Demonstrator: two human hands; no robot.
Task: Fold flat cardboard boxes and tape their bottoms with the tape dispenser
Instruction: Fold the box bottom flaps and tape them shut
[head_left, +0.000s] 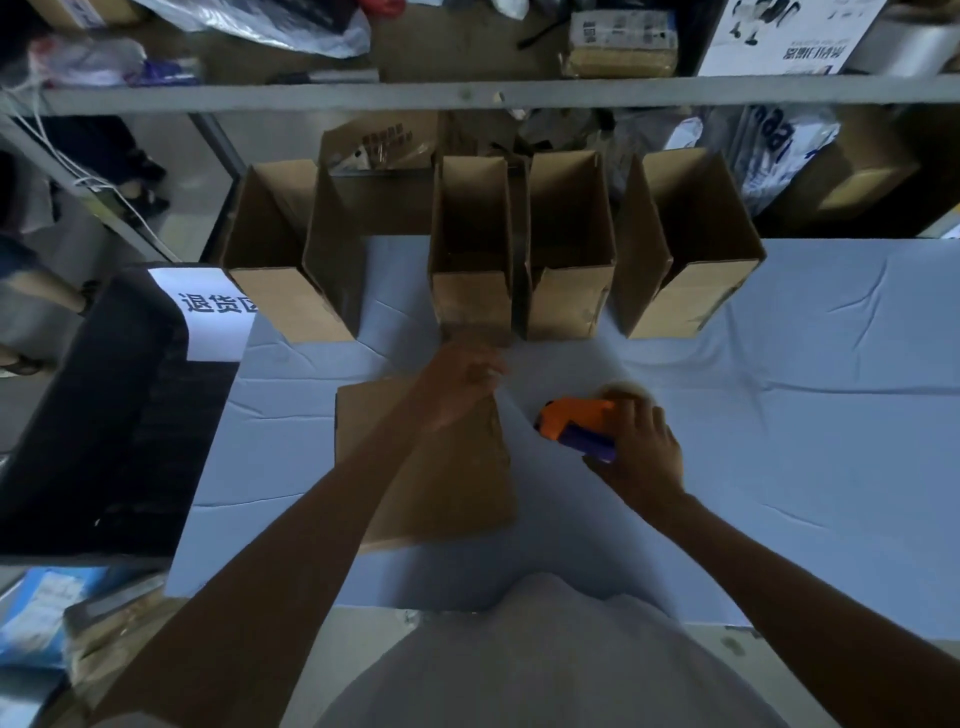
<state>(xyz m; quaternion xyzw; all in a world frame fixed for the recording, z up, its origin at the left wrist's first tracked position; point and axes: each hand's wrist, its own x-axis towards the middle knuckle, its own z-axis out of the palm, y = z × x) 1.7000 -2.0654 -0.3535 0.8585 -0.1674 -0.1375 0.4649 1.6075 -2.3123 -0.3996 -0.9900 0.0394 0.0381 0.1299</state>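
Four folded boxes (566, 306) line the tabletop's (805, 415) far edge, 12 o'clock. Flat cardboard (447, 483) lies centre. The left hand (460, 382) is at its far edge, blurred, grip unclear. The right hand (641, 447) wraps the tape dispenser (571, 421), 3 o'clock of the cardboard. Open tabletop beyond, 3 o'clock. Sign (208, 312), 9 o'clock, reads 退货.

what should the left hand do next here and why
Probably lower the left hand onto the flat cardboard just beneath it and lift it to fold open. Four folded boxes already stand in the back row, the left hand seems to hold nothing, and the right hand grips the tape dispenser on the table.
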